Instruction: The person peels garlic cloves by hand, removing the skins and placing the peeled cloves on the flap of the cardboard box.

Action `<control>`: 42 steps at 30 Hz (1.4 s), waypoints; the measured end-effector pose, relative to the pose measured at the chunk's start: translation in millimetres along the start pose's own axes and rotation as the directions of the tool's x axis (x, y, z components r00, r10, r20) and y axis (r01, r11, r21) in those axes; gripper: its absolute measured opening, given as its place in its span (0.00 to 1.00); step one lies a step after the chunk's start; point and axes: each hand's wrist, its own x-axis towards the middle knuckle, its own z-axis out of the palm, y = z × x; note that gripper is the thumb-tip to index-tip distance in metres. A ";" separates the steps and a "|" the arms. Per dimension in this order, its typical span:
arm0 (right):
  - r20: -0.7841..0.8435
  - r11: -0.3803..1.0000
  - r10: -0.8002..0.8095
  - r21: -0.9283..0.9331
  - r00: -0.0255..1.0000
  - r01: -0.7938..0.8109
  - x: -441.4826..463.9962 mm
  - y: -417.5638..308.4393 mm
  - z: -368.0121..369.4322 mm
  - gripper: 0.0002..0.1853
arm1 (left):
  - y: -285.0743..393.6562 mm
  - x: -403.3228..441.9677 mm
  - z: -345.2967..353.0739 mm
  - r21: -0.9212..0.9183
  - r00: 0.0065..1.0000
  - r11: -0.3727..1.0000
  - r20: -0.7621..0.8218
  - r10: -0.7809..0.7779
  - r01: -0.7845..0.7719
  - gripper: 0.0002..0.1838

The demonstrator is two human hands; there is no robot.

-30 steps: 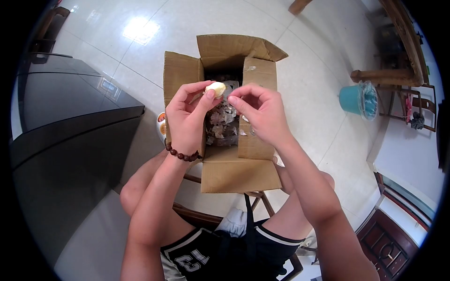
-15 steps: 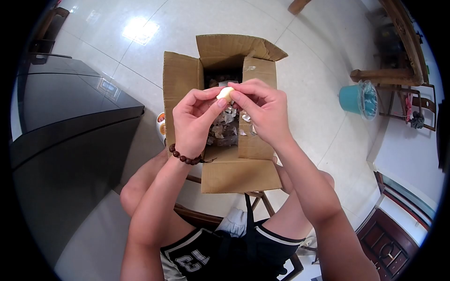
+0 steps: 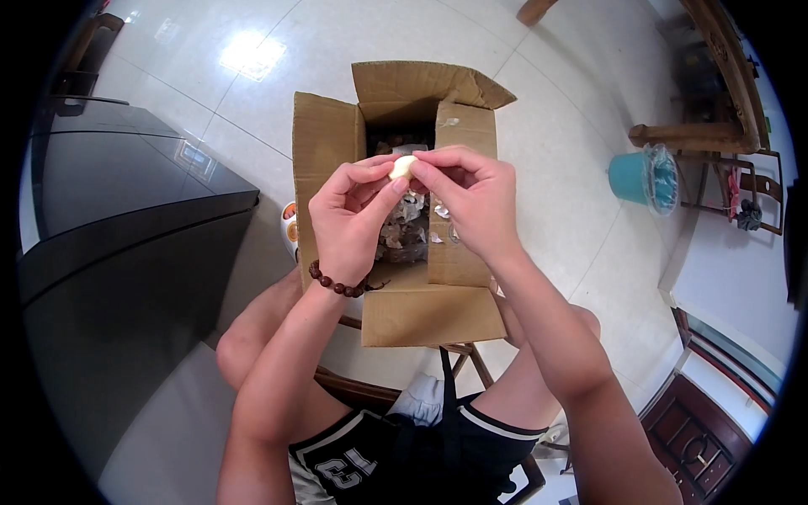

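A pale, smooth garlic clove [image 3: 403,167] is pinched between the fingertips of both hands, above the open cardboard box [image 3: 433,318]. My left hand [image 3: 343,215] grips it from the left with thumb and fingers, the other fingers curled. From the right, my right hand [image 3: 481,200] has its thumb and index finger closed on the same clove. Below the hands, papery scraps like garlic skins [image 3: 402,231] lie in the box, partly hidden by the hands. A few bits stick to the box's right flap.
A dark, glossy cabinet-like block [image 3: 135,261] stands at the left. To the right are a teal bin [image 3: 629,178] with a plastic liner and wooden furniture [image 3: 694,137]. A white object with orange marks [image 3: 290,229] sits beside the box's left side.
The clove has turned slightly between my fingers and shows a rounder face. My left hand has shifted a little; my right hand stays almost in place.
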 end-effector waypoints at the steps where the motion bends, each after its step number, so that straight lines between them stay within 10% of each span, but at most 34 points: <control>1: 0.000 1.000 0.001 0.000 1.000 -0.001 0.1 0.2 0.0 0.06 | -0.7 0.4 -0.3 0.003 1.000 1.000 -0.017 0.001 -0.001 0.08; 42: -0.054 0.994 0.054 -0.088 0.997 -0.058 -3.0 -0.9 5.4 0.05 | -0.8 -1.8 -1.9 -0.089 0.995 0.991 0.008 -0.100 0.100 0.08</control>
